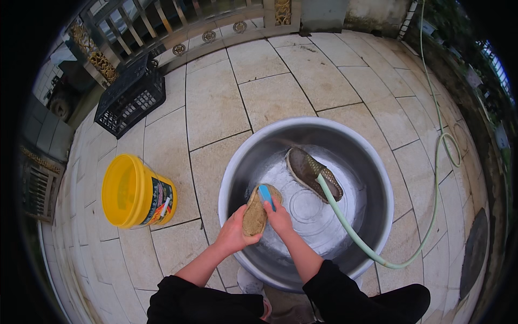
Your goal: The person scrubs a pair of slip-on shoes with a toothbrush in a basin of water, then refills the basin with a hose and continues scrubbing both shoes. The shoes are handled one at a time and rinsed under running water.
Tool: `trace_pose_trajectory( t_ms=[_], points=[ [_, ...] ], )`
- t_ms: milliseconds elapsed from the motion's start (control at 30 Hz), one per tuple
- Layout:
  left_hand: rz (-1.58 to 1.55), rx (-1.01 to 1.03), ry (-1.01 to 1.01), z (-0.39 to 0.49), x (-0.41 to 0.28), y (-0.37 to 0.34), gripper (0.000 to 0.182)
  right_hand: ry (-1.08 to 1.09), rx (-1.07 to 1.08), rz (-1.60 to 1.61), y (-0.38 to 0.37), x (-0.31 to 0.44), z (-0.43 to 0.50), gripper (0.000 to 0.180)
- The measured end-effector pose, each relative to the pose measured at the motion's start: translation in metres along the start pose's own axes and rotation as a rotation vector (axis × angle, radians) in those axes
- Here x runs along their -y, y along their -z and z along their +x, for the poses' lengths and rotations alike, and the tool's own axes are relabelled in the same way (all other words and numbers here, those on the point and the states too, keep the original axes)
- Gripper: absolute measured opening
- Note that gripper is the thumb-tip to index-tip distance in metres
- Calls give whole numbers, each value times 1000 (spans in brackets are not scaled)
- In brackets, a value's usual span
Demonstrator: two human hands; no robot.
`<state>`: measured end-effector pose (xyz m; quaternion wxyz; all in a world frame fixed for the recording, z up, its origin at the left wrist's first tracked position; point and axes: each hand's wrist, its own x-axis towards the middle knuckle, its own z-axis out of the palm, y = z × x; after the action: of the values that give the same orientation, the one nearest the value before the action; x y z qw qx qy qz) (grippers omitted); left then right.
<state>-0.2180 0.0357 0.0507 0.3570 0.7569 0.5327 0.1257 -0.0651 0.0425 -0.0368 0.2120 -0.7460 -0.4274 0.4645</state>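
My left hand (233, 231) grips a tan shoe (255, 218) by its heel end and side, with the ridged sole turned up towards me. In my right hand (279, 218) is a blue brush (266, 196), held against the upper part of that sole; its bristles are hidden. Both hands are over the left side of a large round metal basin (380, 170). Inside the basin, a dark shoe with a dotted upper (307, 164) lies tilted, opening upward. The end of a pale green hose (344, 227) reaches into this second shoe.
A yellow plastic bucket (121, 190) stands left of the basin on pale floor tiles (214, 109). Farther back is a black plastic crate (131, 95) near a metal gate (194, 36). The hose loops over the basin's right rim and along the right side. My shoe (249, 280) is close to the basin.
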Motion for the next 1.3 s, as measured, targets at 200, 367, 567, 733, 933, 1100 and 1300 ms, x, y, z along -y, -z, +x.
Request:
trace_pose_trajectory(
  t_ms=[200,367,567,733,933,1100,1300],
  points=[
    [-44,-15,97,-4,7,2,85,104,190,-132,21,26,-60,54],
    [-88,-40,69,3,17,-7,80,11,-4,-204,8,-10,11,51],
    [-151,-31,147,-3,24,0,74,-243,-229,-199,44,-79,6,56],
    [-125,44,155,6,5,2,72,-72,-395,244,-6,-143,32,55],
    [-23,110,141,-5,2,8,70,45,180,28,10,-3,29,61],
    [52,118,-86,1,1,-3,66,-69,34,-77,19,-62,77,57],
    [-1,79,42,0,4,-3,60,143,-51,161,-14,-38,-8,52]
  ],
)
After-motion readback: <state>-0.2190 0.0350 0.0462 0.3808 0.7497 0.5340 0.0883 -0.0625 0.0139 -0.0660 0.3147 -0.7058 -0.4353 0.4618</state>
